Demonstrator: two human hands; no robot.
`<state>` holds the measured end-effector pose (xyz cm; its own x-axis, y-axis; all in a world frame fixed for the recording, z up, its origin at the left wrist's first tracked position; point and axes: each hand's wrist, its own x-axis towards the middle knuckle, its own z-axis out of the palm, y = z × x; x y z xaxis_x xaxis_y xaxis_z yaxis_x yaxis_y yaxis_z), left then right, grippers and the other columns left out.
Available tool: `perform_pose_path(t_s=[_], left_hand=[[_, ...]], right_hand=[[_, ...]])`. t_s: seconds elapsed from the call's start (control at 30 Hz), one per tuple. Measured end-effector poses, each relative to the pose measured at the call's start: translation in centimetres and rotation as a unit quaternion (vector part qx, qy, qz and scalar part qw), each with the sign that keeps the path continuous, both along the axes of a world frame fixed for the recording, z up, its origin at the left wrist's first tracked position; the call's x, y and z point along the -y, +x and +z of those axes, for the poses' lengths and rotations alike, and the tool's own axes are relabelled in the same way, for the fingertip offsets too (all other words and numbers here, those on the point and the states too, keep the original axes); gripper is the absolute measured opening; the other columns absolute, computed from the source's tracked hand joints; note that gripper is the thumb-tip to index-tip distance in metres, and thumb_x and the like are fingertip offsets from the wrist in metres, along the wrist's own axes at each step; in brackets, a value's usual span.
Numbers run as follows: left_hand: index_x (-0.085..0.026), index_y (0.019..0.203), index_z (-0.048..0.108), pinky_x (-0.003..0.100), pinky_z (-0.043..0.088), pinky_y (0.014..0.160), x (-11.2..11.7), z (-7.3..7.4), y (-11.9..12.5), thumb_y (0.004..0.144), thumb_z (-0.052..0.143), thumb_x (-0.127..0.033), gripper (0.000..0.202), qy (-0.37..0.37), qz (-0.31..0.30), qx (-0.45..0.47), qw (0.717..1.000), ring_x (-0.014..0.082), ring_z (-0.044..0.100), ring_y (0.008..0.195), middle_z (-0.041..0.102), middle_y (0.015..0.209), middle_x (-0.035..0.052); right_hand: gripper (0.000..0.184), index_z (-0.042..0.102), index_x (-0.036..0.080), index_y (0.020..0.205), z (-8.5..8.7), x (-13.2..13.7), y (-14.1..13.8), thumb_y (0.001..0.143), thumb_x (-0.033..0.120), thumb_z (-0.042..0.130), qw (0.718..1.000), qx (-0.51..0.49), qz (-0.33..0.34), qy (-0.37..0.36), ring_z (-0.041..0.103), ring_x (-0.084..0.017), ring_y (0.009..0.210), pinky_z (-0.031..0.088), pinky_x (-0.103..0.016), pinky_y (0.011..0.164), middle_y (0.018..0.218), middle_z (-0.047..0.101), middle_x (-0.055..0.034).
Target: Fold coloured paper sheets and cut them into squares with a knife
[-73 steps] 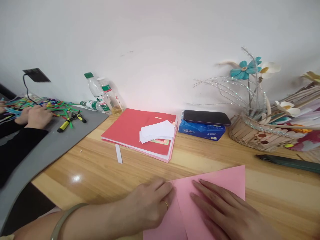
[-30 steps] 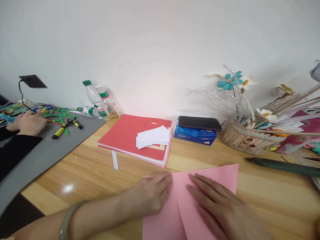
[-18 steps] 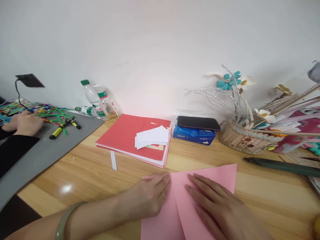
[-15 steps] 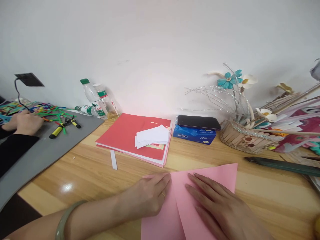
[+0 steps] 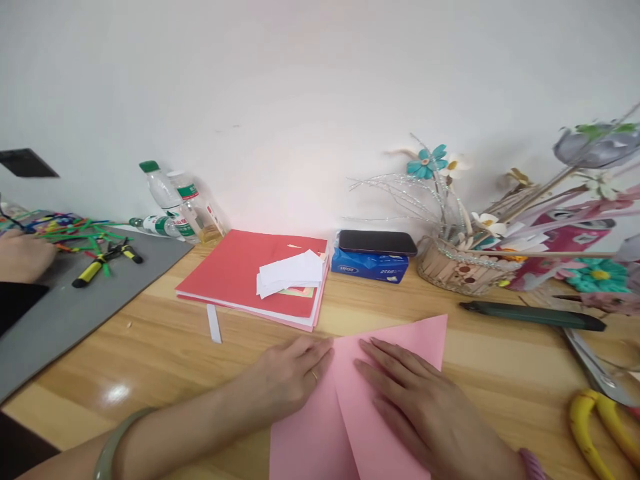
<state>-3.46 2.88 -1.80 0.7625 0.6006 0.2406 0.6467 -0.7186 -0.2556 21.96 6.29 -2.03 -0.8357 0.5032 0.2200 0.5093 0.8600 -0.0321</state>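
A sheet of pink paper (image 5: pixel 317 437) lies on the wooden table in front of me, its right side folded over in a slanting flap. My left hand (image 5: pixel 295 373) holds down the paper's upper left part, fingers bent and close together, with a ring on one finger. Flat on the folded flap rests my right hand (image 5: pixel 415 407), its fingers stretched out and slightly apart. Between the two hands the flap's slanting edge runs down toward me. The lower end of the paper is cut off by the frame.
Behind the paper lies a red paper stack (image 5: pixel 240 267) with white slips (image 5: pixel 290 272) on top. A phone (image 5: pixel 377 242) sits on a blue tissue pack (image 5: pixel 367 265). Rightward are a flower basket (image 5: pixel 450 267), a dark green cutter (image 5: pixel 530 315) and yellow handles (image 5: pixel 583 427). Another person's hand (image 5: pixel 25 257) is at far left.
The view has swung to the right, so the yellow handles and more flowers show. Both hands keep about the same place on the pink paper.
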Motion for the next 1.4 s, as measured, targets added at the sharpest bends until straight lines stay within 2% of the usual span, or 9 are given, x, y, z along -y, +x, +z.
perform_pose_path(t_s=[0.13, 0.23, 0.43, 0.7, 0.8, 0.93, 1.1, 1.27, 1.4], left_hand=[[-0.005, 0.121, 0.050, 0.031, 0.052, 0.081, -0.4, -1.0, -0.5, 0.094, 0.034, -0.010, 0.032, -0.010, -0.004, 0.034, 0.999, 0.0223, 0.054, 0.103, 0.058, 0.121, 0.0120], [-0.007, 0.122, 0.049, 0.030, 0.053, 0.080, -0.6, -1.3, -0.6, 0.095, 0.033, -0.012, 0.032, -0.007, -0.009, 0.057, 0.998, 0.0206, 0.055, 0.101, 0.059, 0.120, 0.0110], [-0.008, 0.121, 0.050, 0.028, 0.052, 0.079, -0.5, -1.3, -0.6, 0.095, 0.034, -0.011, 0.031, 0.014, -0.022, 0.082, 0.996, 0.0185, 0.056, 0.100, 0.061, 0.117, 0.0104], [-0.013, 0.120, 0.053, 0.028, 0.054, 0.071, -0.9, -2.3, -0.6, 0.094, 0.036, -0.010, 0.031, 0.016, -0.011, 0.123, 0.992, 0.0162, 0.057, 0.090, 0.063, 0.115, 0.0062], [-0.015, 0.115, 0.057, 0.031, 0.052, 0.079, -1.0, -1.8, -0.4, 0.093, 0.040, -0.011, 0.028, 0.007, -0.016, 0.164, 0.986, 0.0183, 0.054, 0.100, 0.065, 0.112, 0.0030], [-0.017, 0.109, 0.062, 0.035, 0.049, 0.086, -1.4, -1.1, -0.3, 0.090, 0.044, -0.011, 0.026, -0.006, -0.023, 0.181, 0.983, 0.0206, 0.051, 0.106, 0.067, 0.109, 0.0016], [-0.022, 0.107, 0.064, 0.048, 0.038, 0.097, -2.5, -1.5, -0.5, 0.093, 0.043, -0.015, 0.027, 0.025, 0.004, 0.155, 0.988, 0.0240, 0.048, 0.113, 0.067, 0.108, -0.0005], [-0.022, 0.109, 0.063, 0.052, 0.030, 0.101, -3.3, -2.0, -0.6, 0.094, 0.041, -0.016, 0.027, 0.024, 0.022, 0.137, 0.990, 0.0267, 0.045, 0.119, 0.065, 0.113, -0.0017], [-0.023, 0.111, 0.062, 0.053, 0.024, 0.104, -3.1, -2.1, -0.6, 0.094, 0.040, -0.016, 0.029, 0.015, 0.031, 0.145, 0.989, 0.0253, 0.045, 0.122, 0.064, 0.114, -0.0013]], right_hand=[[0.050, 0.030, 0.021, 0.139, 0.4, 0.2, 0.3, 0.092, 0.038, 0.034, 0.993, 0.020, -0.020, -0.112, 0.031, -0.020, 0.129, 0.034, -0.043, 0.103, 0.142, 0.031, -0.0049], [0.062, 0.022, 0.013, 0.141, 0.8, 0.3, 0.9, 0.090, 0.048, 0.033, 0.985, 0.038, -0.045, -0.163, 0.024, -0.024, 0.132, 0.030, -0.046, 0.104, 0.144, 0.022, -0.0114], [0.085, 0.016, 0.001, 0.140, 0.8, -0.8, 4.0, 0.083, 0.062, 0.036, 0.984, 0.070, -0.089, -0.138, 0.018, -0.029, 0.132, 0.028, -0.046, 0.103, 0.144, 0.015, -0.0217], [0.089, 0.027, -0.005, 0.135, 1.4, -3.5, 7.5, 0.081, 0.065, 0.035, 0.980, 0.082, -0.142, -0.109, 0.020, -0.033, 0.131, 0.022, -0.053, 0.105, 0.141, 0.020, -0.0258], [0.084, 0.027, -0.006, 0.135, 2.2, -3.5, 6.0, 0.085, 0.062, 0.027, 0.982, 0.082, -0.130, -0.105, 0.020, -0.034, 0.131, 0.018, -0.056, 0.105, 0.141, 0.020, -0.0260], [0.068, 0.022, 0.004, 0.140, 3.1, -2.6, 1.5, 0.091, 0.051, 0.020, 0.987, 0.082, -0.048, -0.128, 0.017, -0.024, 0.134, 0.018, -0.045, 0.108, 0.146, 0.017, -0.0151], [0.065, 0.023, 0.003, 0.140, 2.5, -3.4, -3.0, 0.092, 0.047, 0.021, 0.985, 0.077, 0.021, -0.155, 0.015, -0.022, 0.134, 0.017, -0.040, 0.110, 0.146, 0.019, -0.0150], [0.070, 0.022, -0.001, 0.139, 1.1, -4.8, -3.5, 0.091, 0.050, 0.021, 0.984, 0.063, 0.019, -0.165, 0.014, -0.026, 0.134, 0.020, -0.047, 0.108, 0.146, 0.015, -0.0207], [0.075, 0.017, -0.001, 0.140, 0.8, -3.8, -2.8, 0.090, 0.053, 0.025, 0.980, 0.061, 0.061, -0.177, 0.008, -0.026, 0.135, 0.015, -0.047, 0.109, 0.146, 0.010, -0.0213]])
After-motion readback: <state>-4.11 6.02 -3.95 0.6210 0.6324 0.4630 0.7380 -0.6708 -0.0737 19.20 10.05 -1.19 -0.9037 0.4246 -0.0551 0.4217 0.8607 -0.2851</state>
